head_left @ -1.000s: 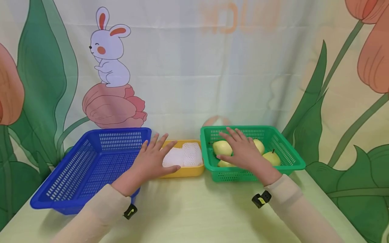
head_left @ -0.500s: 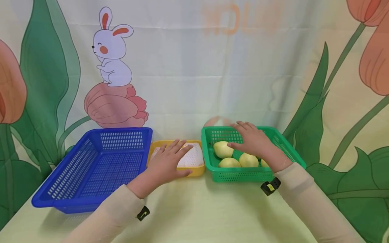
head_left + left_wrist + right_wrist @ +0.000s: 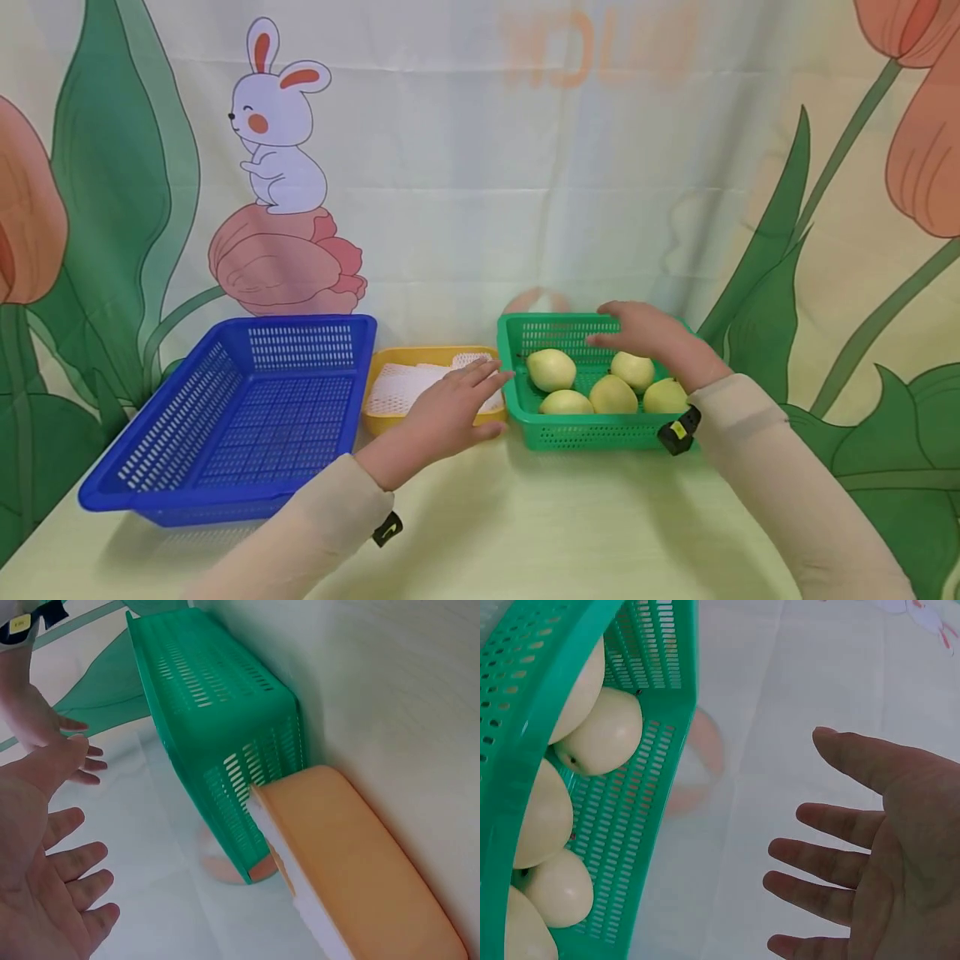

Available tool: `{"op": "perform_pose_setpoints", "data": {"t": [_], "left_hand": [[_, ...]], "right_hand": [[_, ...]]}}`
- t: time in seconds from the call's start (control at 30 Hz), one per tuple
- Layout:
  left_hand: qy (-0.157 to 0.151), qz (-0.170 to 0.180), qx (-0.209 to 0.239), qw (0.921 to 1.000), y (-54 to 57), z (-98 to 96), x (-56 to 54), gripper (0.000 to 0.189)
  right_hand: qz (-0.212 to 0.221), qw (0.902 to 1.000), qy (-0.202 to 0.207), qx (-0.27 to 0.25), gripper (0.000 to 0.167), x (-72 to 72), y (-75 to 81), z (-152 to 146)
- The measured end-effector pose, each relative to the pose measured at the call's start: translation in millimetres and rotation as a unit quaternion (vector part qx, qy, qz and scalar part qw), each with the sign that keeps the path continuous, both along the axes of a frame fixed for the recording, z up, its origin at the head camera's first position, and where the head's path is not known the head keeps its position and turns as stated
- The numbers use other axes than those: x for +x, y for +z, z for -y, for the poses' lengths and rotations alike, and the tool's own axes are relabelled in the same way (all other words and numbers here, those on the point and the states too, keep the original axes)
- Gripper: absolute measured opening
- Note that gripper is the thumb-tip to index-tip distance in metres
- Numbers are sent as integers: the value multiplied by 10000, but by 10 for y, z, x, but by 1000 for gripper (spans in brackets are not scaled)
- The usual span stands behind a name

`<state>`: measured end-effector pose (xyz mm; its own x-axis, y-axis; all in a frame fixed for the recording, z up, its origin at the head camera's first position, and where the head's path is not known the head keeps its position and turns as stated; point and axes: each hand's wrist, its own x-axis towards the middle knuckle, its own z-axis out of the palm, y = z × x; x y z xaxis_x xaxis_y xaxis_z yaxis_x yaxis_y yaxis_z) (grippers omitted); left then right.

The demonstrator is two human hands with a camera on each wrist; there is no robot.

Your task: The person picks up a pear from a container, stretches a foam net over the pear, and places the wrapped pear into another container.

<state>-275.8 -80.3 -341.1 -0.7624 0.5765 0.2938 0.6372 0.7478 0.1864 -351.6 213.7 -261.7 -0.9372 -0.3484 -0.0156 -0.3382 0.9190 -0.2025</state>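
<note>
My left hand (image 3: 441, 415), fingers straight and holding nothing, hovers over the front right part of a yellow tray (image 3: 382, 423). White foam fruit nets (image 3: 401, 387) lie in that tray, partly hidden by the hand. My right hand (image 3: 651, 332) is above the back right of a green perforated basket (image 3: 577, 435), its fingers extended and grasping nothing. Several pale yellow pears (image 3: 551, 369) rest in the basket. In the right wrist view the open palm (image 3: 907, 862) is apart from the pears (image 3: 604, 731). The left wrist view shows the left palm (image 3: 30, 862) with spread fingers.
A large blue perforated basket (image 3: 281, 417) stands at the left, beside the yellow tray. The green basket is on the tray's right. All stand on a pale table (image 3: 480, 533) before a printed cloth (image 3: 450, 167) with a rabbit and flowers.
My left hand has moved right from beside the blue basket's edge across the yellow tray. My right hand has shifted right, uncovering more pears. The containers stay in place.
</note>
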Motion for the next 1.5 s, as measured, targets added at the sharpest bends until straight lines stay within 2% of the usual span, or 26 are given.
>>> {"op": "perform_pose_setpoints", "data": {"t": [0.2, 0.5, 0.67, 0.9, 1.23, 1.37, 1.5], "left_hand": [[-311, -82, -176, 9993, -36, -122, -13, 63], [-330, 165, -191, 9991, -130, -313, -49, 58], [-303, 104, -389, 9987, -214, -373, -58, 55], [-190, -338, -672, 9970, -301, -395, -80, 50], [-149, -864, -632, 9941, -320, -377, -120, 31], [-223, -1222, -648, 9901, -342, -413, -145, 19], [-245, -1510, -821, 9848, -392, -439, -161, 15]], "right_hand": [[308, 9991, -295, 60, 67, -145, 23, -124], [696, 9930, -941, 141, 70, -365, -21, -237], [872, 9899, -1108, 108, 69, -462, -105, -282], [1082, 9848, -1334, 266, 65, -571, -180, -369], [1403, 9776, -1551, 229, 71, -658, -174, -374], [1455, 9754, -1648, 159, 71, -700, -229, -370], [1521, 9738, -1686, 123, 68, -744, -305, -358]]}}
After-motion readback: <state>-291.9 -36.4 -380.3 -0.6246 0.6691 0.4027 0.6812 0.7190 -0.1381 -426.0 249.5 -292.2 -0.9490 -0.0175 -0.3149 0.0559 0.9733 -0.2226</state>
